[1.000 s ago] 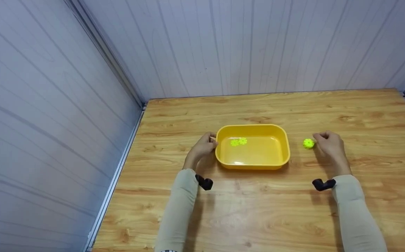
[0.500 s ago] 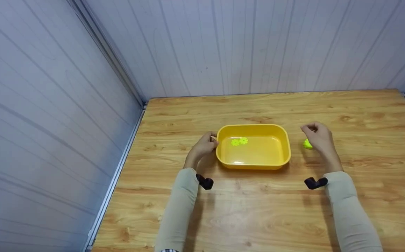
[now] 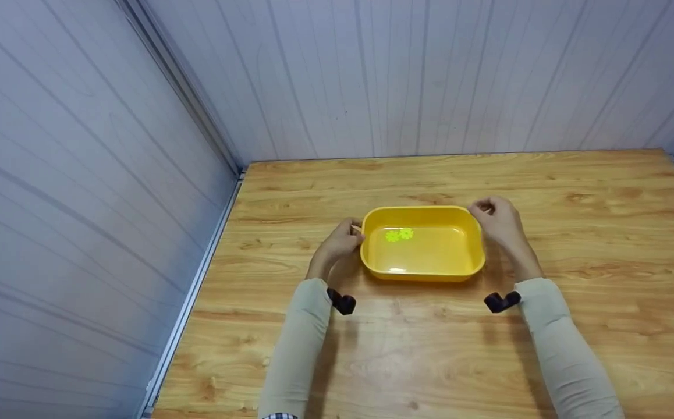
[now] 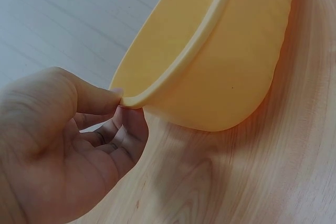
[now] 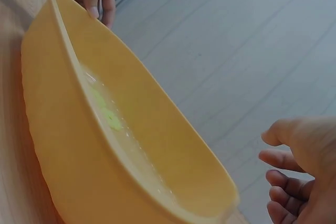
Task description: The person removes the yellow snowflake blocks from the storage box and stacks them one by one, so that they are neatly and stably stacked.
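A yellow rectangular plastic basin [image 3: 430,256] stands on the wooden table. My left hand [image 3: 336,244] pinches its left rim; in the left wrist view, the thumb [image 4: 100,100] lies over the lip and curled fingers sit beneath. Two bright yellow-green flower-shaped pieces [image 3: 399,234] lie side by side on the basin floor, toward its back left. My right hand [image 3: 501,221] is at the basin's back right corner. The right wrist view shows that hand [image 5: 310,166] beyond the rim, fingers loosely bent and nothing between thumb and forefinger.
The wood-grain table [image 3: 418,349] runs back to a pale panelled wall [image 3: 418,75]. Another panelled wall [image 3: 81,192] borders it on the left. Small black devices [image 3: 503,301] are worn on both wrists.
My right hand has moved left and slightly away, from beside a small yellow-green flower-like piece to the basin's right corner. The arm now hides that piece. My left hand keeps its grip.
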Demonstrator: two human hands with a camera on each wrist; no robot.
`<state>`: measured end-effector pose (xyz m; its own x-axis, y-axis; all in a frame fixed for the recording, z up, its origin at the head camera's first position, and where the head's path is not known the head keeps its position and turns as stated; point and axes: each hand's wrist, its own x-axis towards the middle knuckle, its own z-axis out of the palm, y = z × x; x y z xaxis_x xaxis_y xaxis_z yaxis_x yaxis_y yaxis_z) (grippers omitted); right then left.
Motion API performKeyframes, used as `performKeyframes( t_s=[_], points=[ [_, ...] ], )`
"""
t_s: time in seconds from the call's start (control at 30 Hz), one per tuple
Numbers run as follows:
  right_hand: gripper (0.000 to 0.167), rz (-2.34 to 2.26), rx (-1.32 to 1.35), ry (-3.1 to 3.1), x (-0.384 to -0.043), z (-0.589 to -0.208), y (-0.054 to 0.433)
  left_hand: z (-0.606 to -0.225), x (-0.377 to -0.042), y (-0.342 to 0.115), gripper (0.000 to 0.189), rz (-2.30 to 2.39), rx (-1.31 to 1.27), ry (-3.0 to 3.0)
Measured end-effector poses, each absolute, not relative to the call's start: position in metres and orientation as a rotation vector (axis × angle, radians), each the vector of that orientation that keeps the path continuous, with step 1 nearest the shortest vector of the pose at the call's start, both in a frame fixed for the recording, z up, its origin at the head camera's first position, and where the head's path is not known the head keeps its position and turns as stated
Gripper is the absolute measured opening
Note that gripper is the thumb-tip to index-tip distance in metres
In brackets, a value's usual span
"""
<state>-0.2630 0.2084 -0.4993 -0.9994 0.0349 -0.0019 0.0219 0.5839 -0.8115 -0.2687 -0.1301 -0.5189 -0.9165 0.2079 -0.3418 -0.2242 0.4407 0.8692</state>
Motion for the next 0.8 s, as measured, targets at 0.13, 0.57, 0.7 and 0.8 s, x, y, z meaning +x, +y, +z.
performKeyframes(
  t_s=[0.13, 0.57, 0.7, 0.8],
  points=[
    [0.043, 1.411, 0.013, -2.772, -0.265, -0.499, 0.196, -0.517, -0.268, -0.130, 0.035, 1.471, -0.012, 2.291],
    [0.036, 1.466, 0.168, -2.773, -0.271, -0.511, 0.160, -0.519, -0.269, -0.130, 0.037, 1.476, -0.049, 2.282],
    [0.030, 1.477, 0.184, -2.778, -0.272, -0.515, 0.153, -0.518, -0.269, -0.130, 0.037, 1.479, -0.041, 2.284],
    [0.027, 1.452, 0.191, -2.802, -0.275, -0.519, 0.149, -0.518, -0.269, -0.130, 0.036, 1.478, -0.038, 2.290]
  ],
)
